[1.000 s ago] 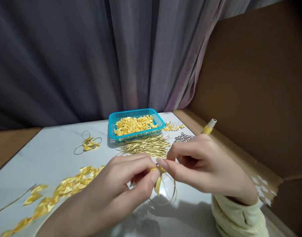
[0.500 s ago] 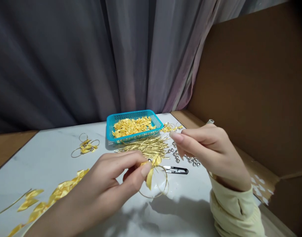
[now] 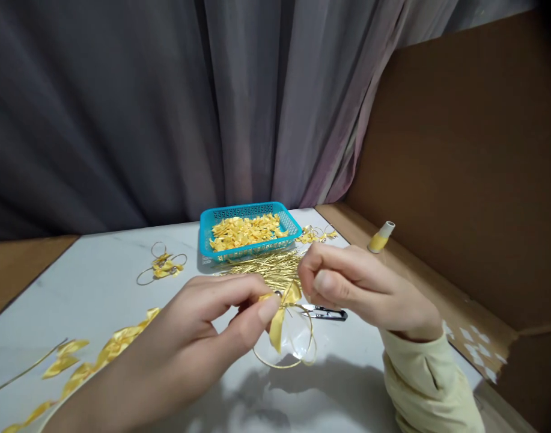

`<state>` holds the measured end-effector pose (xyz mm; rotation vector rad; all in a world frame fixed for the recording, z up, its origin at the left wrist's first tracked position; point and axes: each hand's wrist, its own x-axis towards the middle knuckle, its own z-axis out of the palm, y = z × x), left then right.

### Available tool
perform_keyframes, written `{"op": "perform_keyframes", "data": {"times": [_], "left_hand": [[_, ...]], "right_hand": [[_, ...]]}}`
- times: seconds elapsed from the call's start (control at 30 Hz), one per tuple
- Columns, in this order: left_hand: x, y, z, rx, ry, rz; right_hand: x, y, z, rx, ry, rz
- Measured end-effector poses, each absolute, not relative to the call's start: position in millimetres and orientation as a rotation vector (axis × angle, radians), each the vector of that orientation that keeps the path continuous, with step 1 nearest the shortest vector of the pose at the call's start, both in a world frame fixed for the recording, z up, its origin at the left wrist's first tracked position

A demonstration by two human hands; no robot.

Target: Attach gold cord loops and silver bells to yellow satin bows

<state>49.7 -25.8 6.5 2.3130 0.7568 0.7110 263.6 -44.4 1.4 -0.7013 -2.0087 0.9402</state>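
My left hand [image 3: 216, 325] pinches a yellow satin ribbon bow [image 3: 277, 331] between thumb and forefinger. A small silver bell [image 3: 278, 294] sits at the bow's middle, and a thin gold cord loop [image 3: 277, 365] hangs below it. My right hand [image 3: 369, 294] is closed just right of the bow, thumb pressed against curled fingers. Whatever its fingertips grip is hidden. Thread snips [image 3: 325, 313] with black handles lie on the table behind the loop, partly behind my right hand.
A blue basket [image 3: 205, 240] holds many yellow bows. Gold wire-like cords [image 3: 268, 264] lie before it. Looped bows with bells [image 3: 166, 267] lie left, others [image 3: 318, 233] right. More yellow bows [image 3: 110, 349] are at lower left. A white-and-yellow cone [image 3: 380, 239] stands near the cardboard [image 3: 459, 150].
My right hand has moved left and down toward the bow, and its fingers have curled in. It now hides the loose silver bells. My left hand still holds the bow.
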Motion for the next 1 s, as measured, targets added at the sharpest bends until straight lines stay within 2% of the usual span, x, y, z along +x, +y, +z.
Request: {"op": "perform_keyframes", "data": {"times": [0.13,0.8,1.0], "left_hand": [[48.2,-25.1,6.9,2.291,0.726,0.686],[47.6,-26.2,5.9,2.318,0.713,0.701],[47.9,-24.8,5.5,2.285,0.724,0.727]], "right_hand": [[253.2,-40.7,-2.9,-0.657,-2.024,0.853],[241.2,-38.1,-13.1,-0.681,-1.815,0.876],[239.5,-41.5,-13.9,-0.684,-1.799,0.718]]}}
